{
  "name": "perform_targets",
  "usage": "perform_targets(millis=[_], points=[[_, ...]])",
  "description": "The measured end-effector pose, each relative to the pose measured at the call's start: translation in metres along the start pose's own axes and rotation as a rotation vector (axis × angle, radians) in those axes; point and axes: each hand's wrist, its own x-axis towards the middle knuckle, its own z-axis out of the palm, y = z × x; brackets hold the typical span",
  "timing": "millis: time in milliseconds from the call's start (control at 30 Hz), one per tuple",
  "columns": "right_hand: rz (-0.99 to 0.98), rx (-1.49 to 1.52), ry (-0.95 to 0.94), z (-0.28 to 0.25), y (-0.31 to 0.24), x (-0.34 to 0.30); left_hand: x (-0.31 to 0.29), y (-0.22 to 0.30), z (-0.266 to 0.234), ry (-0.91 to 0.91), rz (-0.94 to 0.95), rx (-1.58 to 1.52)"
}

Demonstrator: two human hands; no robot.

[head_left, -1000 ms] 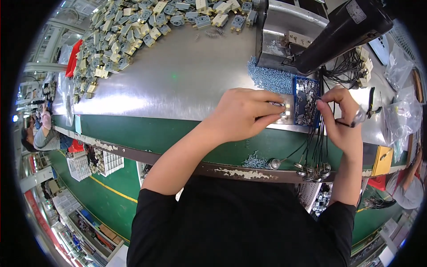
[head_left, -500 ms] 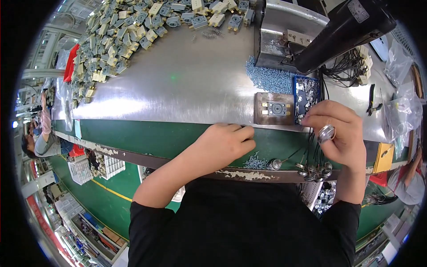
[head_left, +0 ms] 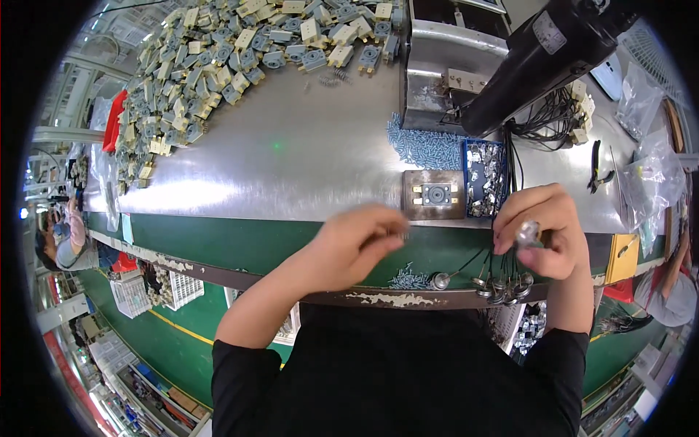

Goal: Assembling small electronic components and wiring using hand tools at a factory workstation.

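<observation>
My right hand (head_left: 550, 222) is closed on a shiny, round silver metal piece (head_left: 529, 234), just right of a blue tray (head_left: 466, 191) of small metal parts. My left hand (head_left: 349, 244) is over the green table edge, smeared by motion. Its fingers are bent, and I cannot make out anything in them. Between the hands, a grey switch-like part (head_left: 437, 194) with brass tabs lies in a metal block (head_left: 415, 211). Below my right hand, several round silver pieces on black wires (head_left: 502, 288) hang at the table edge.
A large heap of grey and cream parts (head_left: 240, 51) covers the far left. Blue screws (head_left: 426, 148) lie behind the block, more (head_left: 409, 278) near the front edge. A black cylindrical power tool (head_left: 531, 69) leans overhead. Pliers (head_left: 599, 167) and plastic bags (head_left: 652, 178) lie right.
My right hand has moved down, away from the tray, and the round metal piece has turned in its fingers. My left hand has lifted off the table edge and moved slightly left. The view has shifted.
</observation>
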Motion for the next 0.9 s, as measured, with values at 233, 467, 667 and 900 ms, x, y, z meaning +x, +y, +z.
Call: perform_targets(millis=[233,467,667,900], points=[[0.080,0.147,0.036,-0.002,0.001,0.000,0.060,-0.012,0.004,0.037,-0.001,-0.091],[0.373,0.574,0.271,-0.005,0.005,-0.003,0.069,-0.031,0.020,0.013,0.173,0.096],[0.267,0.479,0.339,0.002,0.012,0.003,0.071,-0.031,0.017,-0.021,0.121,0.048],[0.267,0.463,0.336,0.014,0.013,0.006,0.073,-0.037,0.020,0.011,0.235,0.045]])
